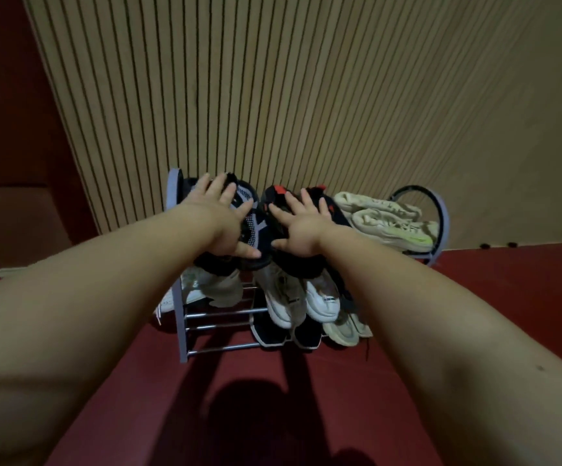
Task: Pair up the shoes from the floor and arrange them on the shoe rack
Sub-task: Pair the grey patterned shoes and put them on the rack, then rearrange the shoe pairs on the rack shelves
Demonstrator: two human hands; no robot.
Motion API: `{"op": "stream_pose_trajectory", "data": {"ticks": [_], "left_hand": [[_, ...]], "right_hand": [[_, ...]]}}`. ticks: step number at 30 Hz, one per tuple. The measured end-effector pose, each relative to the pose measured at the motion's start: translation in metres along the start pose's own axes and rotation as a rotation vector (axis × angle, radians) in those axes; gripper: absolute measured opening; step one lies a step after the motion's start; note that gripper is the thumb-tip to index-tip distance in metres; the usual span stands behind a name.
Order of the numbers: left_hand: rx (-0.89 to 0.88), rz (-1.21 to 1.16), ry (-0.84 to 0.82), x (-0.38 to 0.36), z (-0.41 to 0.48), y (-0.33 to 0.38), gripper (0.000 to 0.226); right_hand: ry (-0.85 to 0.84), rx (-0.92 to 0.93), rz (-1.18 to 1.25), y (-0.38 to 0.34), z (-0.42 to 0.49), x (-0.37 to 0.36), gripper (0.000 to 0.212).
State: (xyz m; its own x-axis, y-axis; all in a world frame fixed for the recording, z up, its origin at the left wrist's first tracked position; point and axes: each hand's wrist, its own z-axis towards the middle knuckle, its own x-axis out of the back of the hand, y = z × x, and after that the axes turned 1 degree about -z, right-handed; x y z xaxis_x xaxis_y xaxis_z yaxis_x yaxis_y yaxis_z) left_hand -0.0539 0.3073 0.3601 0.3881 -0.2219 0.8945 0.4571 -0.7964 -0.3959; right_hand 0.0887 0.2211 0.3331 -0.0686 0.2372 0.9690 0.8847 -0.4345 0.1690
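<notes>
Now, in the head view, both bare arms reach forward to the top shelf of the shoe rack (180,327), which stands on the red floor (273,398) against a slatted wall (239,79). The left hand (220,218) lies flat with fingers spread on a black-and-grey shoe (252,210) at the left end of the top shelf; it presses rather than grasps, its palm open. The right hand (301,227) lies likewise, fingers splayed, on a black shoe with red marks (274,193) just beside the first. Neither hand closes around anything. Further right on the same shelf sits a cream pair (387,218), side by side, one with a yellow-green stripe near the sole. On the shelf below, a beige shoe (215,285) sits at the left and a white pair (303,297) in the middle, toes pointing outward. Lower still, a black pair (284,334) and a pale pair (345,329) poke out from the bottom shelf. A white shoe (165,302) shows just outside the rack's left post; whether it rests on the floor cannot be told.
</notes>
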Motion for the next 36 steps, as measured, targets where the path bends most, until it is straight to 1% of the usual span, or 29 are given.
{"op": "stream_pose_trajectory", "data": {"ticks": [4, 8, 12, 17, 20, 23, 27, 30, 32, 36], "left_hand": [[0.019, -0.133, 0.069, 0.012, 0.004, 0.019, 0.098], [0.018, -0.242, 0.092, 0.021, 0.016, 0.065, 0.096], [0.047, -0.289, 0.046, 0.039, 0.040, 0.119, 0.096], [0.137, -0.397, 0.034, 0.078, 0.070, 0.176, 0.097], [0.140, -0.494, 0.004, 0.101, 0.086, 0.210, 0.098], [0.122, -0.534, 0.031, 0.113, 0.107, 0.238, 0.100], [0.135, -0.567, 0.037, 0.107, 0.133, 0.247, 0.104], [0.163, -0.493, 0.008, 0.096, 0.151, 0.236, 0.109], [0.142, -0.439, -0.013, 0.094, 0.163, 0.229, 0.112], [0.042, -0.454, -0.102, 0.093, 0.184, 0.235, 0.113]], "right_hand": [[0.036, -0.110, 0.125, 0.047, -0.015, -0.013, 0.082], [0.040, -0.180, 0.234, 0.104, -0.021, -0.041, 0.087], [0.054, -0.111, 0.261, 0.163, -0.023, -0.058, 0.089], [0.163, 0.016, 0.294, 0.237, -0.033, -0.049, 0.086], [0.180, 0.037, 0.304, 0.274, -0.051, -0.042, 0.087], [0.201, 0.025, 0.331, 0.307, -0.063, -0.041, 0.089], [0.216, 0.022, 0.363, 0.335, -0.069, -0.047, 0.088], [0.241, -0.005, 0.394, 0.345, -0.076, -0.055, 0.088], [0.244, -0.029, 0.399, 0.346, -0.080, -0.062, 0.088], [0.229, -0.094, 0.350, 0.341, -0.079, -0.075, 0.090]]}}
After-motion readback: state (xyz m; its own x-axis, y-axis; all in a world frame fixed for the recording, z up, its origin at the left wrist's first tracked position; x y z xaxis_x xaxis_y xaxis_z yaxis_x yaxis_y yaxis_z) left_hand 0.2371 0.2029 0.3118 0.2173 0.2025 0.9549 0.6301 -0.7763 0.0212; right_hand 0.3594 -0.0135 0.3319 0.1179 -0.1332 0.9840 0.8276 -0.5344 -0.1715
